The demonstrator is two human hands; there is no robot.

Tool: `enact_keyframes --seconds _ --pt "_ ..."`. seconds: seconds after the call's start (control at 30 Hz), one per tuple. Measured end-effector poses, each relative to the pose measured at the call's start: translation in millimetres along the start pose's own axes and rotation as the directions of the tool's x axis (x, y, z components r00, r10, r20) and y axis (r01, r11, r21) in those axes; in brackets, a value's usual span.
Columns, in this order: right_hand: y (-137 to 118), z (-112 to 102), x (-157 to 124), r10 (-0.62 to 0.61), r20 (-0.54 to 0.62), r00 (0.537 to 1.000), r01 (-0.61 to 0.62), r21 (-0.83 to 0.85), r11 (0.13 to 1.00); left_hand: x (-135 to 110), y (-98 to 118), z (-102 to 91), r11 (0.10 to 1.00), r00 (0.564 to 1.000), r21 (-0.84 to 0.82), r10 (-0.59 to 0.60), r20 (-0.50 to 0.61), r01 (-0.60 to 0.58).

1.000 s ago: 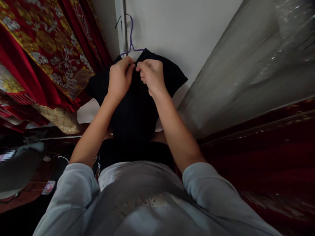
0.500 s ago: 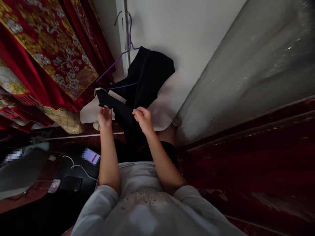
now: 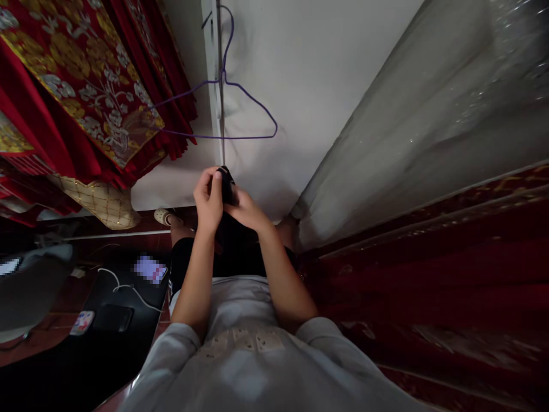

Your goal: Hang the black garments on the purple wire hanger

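Note:
A black garment is bunched up in front of me, and its lower part drops toward my lap, where it merges with my dark shorts. My left hand grips its top edge, thumb uppermost. From the other side, my right hand holds the same bunched cloth, close to the left; some of its fingers are hidden by the fabric. Above both hands a bare purple wire hanger hangs against a pale upright rail, apart from the cloth.
Red cloths embroidered in gold and silver hang at the left. Below them, a black surface carries a phone, a white cable and a dark flat object. Plastic sheeting slopes along the right.
The black garment has come off the purple hanger, which now hangs bare and level. Both hands have drawn closer together, gathering the cloth lower and nearer my body.

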State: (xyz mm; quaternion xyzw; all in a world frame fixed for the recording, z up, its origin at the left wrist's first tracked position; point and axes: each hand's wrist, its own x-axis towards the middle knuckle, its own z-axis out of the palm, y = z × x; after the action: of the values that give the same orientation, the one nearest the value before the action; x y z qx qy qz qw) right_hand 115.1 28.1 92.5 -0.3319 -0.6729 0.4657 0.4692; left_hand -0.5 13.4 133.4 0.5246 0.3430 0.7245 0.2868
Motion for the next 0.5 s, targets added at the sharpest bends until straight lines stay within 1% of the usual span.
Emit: enact_keyframes --seconds 0.03,0.07,0.1,0.13,0.17,0.2,0.23,0.27,0.3,0.33,0.37,0.43,0.47,0.5 --pt "-3 2 2 0.025 0.012 1.000 -0.025 -0.016 1.000 3 2 -1.0 0.999 0.999 0.017 0.028 0.032 -0.029" --pt "-6 2 6 0.040 -0.001 0.999 -0.040 -0.034 0.999 6 1 -4.3 0.999 0.997 0.018 0.038 0.065 -0.039" --pt "-10 -1 9 0.044 -0.019 0.999 -0.045 -0.057 0.997 9 -1 -9.9 1.000 0.994 0.007 0.017 0.106 -0.017" --pt "-15 -6 14 0.039 -0.024 0.999 -0.041 -0.091 0.995 12 -5 -17.4 0.999 0.986 -0.010 -0.036 0.162 0.038" --pt "-20 -12 21 0.011 -0.018 1.000 -0.014 -0.127 0.992 14 -11 -26.2 0.993 0.966 -0.021 -0.106 0.237 0.114" --pt "-26 -20 28 -0.044 -0.003 0.999 0.043 -0.159 0.986 15 -18 -35.8 0.982 0.929 -0.006 -0.176 0.325 0.189" --pt "-32 -28 38 -0.122 0.014 0.992 0.123 -0.185 0.975 16 -25 -45.8 0.970 0.878 0.046 -0.234 0.416 0.237" --pt "-37 -37 50 -0.205 0.028 0.978 0.206 -0.206 0.957 16 -31 -55.7 0.962 0.826 0.128 -0.271 0.494 0.240" --pt "-40 -45 63 -0.276 0.030 0.961 0.275 -0.219 0.936 17 -37 -65.3 0.956 0.784 0.218 -0.286 0.551 0.195" --pt "-41 -52 78 -0.327 0.009 0.945 0.321 -0.224 0.920 18 -41 -74.5 0.946 0.752 0.301 -0.286 0.594 0.122" --pt "-40 -57 94 -0.356 -0.035 0.934 0.339 -0.227 0.913 21 -44 -83.1 0.927 0.729 0.373 -0.282 0.624 0.040" --pt "-27 -66 125 -0.326 -0.180 0.928 0.283 -0.230 0.931 30 -42 -99.0 0.866 0.703 0.487 -0.279 0.654 -0.110" --pt "-17 -70 138 -0.279 -0.239 0.930 0.225 -0.227 0.947 36 -38 -106.4 0.816 0.687 0.550 -0.297 0.663 -0.178" --pt "-6 -73 148 -0.214 -0.261 0.941 0.156 -0.225 0.962 43 -33 -113.6 0.745 0.661 0.622 -0.342 0.668 -0.242"
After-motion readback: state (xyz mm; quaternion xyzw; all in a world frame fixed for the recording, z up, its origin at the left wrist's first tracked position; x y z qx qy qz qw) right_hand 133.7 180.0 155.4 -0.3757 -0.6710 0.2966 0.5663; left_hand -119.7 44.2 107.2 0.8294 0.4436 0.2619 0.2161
